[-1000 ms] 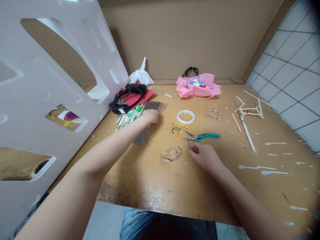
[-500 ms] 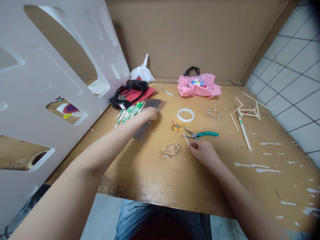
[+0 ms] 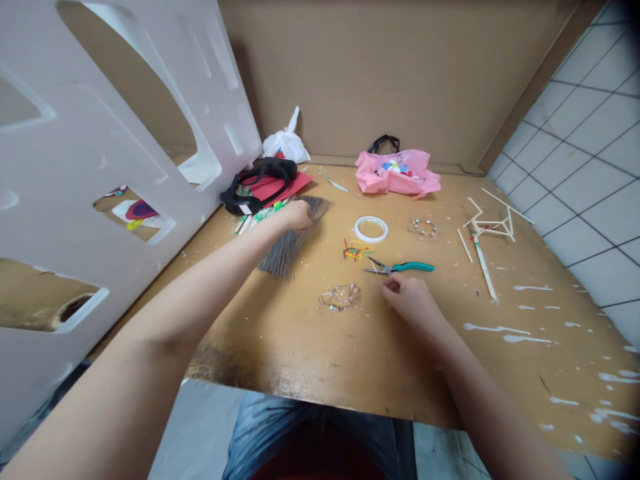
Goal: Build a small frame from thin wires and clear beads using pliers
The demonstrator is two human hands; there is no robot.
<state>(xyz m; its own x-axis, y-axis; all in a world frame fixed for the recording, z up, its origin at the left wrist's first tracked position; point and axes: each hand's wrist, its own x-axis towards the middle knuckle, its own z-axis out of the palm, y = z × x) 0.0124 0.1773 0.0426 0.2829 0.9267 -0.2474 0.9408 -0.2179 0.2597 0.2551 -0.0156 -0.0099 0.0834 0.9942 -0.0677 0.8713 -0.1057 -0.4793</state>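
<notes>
The person's left hand [image 3: 300, 215] was curled down over the top of a bundle of grey-brown bristles [image 3: 287, 243], closed on it and pressing it against the wooden tabletop [image 3: 300, 347]. Beside the bundle, toward the red paper, lay a row of sticks wrapped with green and white [image 3: 260, 215].

The right hand [image 3: 413, 303] was held low over the table, its fingers drawn in. A fine strand, probably wire, seemed to rise from the fingertips [image 3: 393, 283], but it was too thin to tell whether they actually pinched it. Just beyond those fingers lay needle-nose pliers [image 3: 400, 267] with teal handles, their tips pointing left.

Nearby were a tangle of wire with small beads [image 3: 340, 298], a bunch of coloured rubber bands [image 3: 357, 252], and a white tape roll [image 3: 371, 229]. A second beaded wire loop [image 3: 423, 229] lay further right, before a joined wooden stick frame [image 3: 493, 223] and a loose stick [image 3: 483, 270].

At the back stood a pink plastic bag [image 3: 395, 175] and a white plastic bag [image 3: 286, 143]. A black strap [image 3: 255, 179] lay on the red paper [image 3: 293, 187]. A white perforated panel [image 3: 115, 133] leaned in on the left, with a cardboard wall [image 3: 390, 73] behind and white tiles [image 3: 570, 187] on the right.
</notes>
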